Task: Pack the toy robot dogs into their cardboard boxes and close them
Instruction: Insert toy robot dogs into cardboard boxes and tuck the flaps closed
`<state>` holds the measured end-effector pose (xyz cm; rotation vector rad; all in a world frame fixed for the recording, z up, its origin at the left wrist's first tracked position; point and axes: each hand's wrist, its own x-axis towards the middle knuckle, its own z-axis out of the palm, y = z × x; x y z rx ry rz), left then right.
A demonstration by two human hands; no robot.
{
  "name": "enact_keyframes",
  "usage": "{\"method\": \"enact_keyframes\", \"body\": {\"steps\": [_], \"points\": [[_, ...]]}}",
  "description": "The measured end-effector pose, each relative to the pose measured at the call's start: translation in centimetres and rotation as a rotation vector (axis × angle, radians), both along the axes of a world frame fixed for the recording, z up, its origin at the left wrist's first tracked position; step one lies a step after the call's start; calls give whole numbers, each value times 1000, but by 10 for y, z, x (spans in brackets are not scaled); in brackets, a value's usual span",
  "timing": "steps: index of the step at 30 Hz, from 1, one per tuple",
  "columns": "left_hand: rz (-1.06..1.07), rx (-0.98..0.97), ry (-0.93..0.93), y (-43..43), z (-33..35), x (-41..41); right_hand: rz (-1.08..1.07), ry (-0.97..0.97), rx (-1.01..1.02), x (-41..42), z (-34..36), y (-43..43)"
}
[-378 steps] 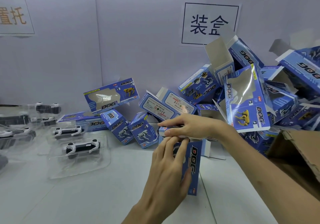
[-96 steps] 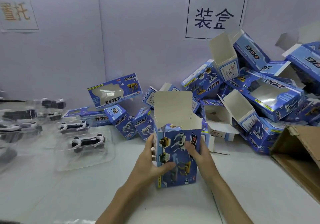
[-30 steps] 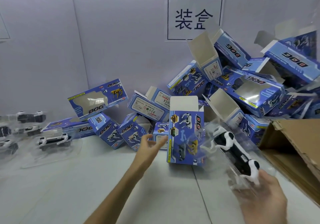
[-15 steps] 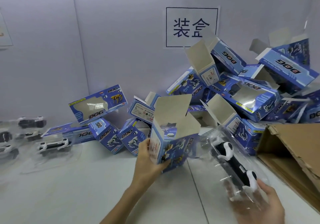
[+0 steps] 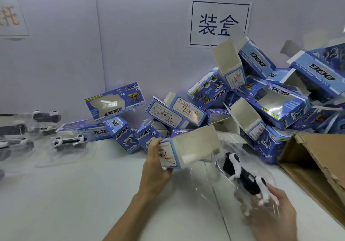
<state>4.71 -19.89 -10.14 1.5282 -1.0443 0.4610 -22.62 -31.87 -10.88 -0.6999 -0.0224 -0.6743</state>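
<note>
Blue cardboard printed with small labels makes up the open box (image 5: 194, 147) that the left grip (image 5: 155, 168) holds a little above the white counter (image 5: 74, 203). This grip, a bare hand, is closed round the box's shut end, thumb over the upper edge and fingers curled underneath. The box lies tilted almost on its side, with its mouth turned to the right and a pale, unprinted flap facing the camera.

The right grip (image 5: 270, 220) wraps round the near end of a clear plastic tray (image 5: 211, 177), and the black-and-white toy robot dog (image 5: 242, 177) sits in that tray. Tray and dog slant up and away from the palm toward the box's mouth. The dog's far end is just beside the opening and not inside it. Whether the tray's far edge touches the flap I cannot tell, since the plastic is blurred there.

Behind both hands a heap of blue boxes (image 5: 276, 106) leans against the grey wall, several with flaps open, some tipped on their corners. A brown carton (image 5: 317, 166) stands at the right edge of the counter, just beside the heap. At the left, well apart from the hands, more trays with dogs (image 5: 69, 141) lie flat. A white sign (image 5: 218, 24) with two dark characters hangs on the wall above the heap.
</note>
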Motion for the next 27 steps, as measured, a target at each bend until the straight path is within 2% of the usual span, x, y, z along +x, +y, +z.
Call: {"method": "enact_keyframes", "body": {"steps": [1,3,7,10,15,22,27], "points": [[-5,-11,-19,0,0,2,-29,65,34,5,7,-6],[-10,-15,-59,0,-2,5,-238,192,63,8,5,-8],[18,13,-152,0,-1,8,-365,208,127,17,7,0],[26,4,-216,1,2,6,-348,205,95,18,13,6],[145,30,-397,2,4,3,-280,331,64,25,18,7],[201,-24,-466,4,4,8,-238,441,75,26,25,16],[169,-12,-661,-2,2,5,-262,583,-66,31,28,17]]}}
